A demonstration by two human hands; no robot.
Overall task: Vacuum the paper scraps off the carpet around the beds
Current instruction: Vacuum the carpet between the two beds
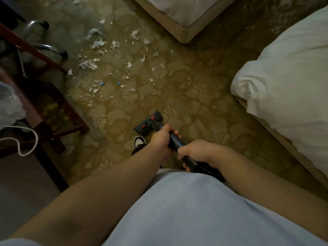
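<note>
A black vacuum wand runs from my waist down to its dark floor head, which has red buttons and lies flat on the patterned carpet. My left hand grips the wand lower down, close to the head. My right hand grips it higher, where the ribbed hose begins. White paper scraps lie scattered over the carpet ahead and to the left of the head, with two small blue bits among them.
One bed with a white duvet fills the right side; a second bed's corner is ahead. A dark wooden desk frame, a chair base on castors and a white cord stand at the left. My shoe is beside the head.
</note>
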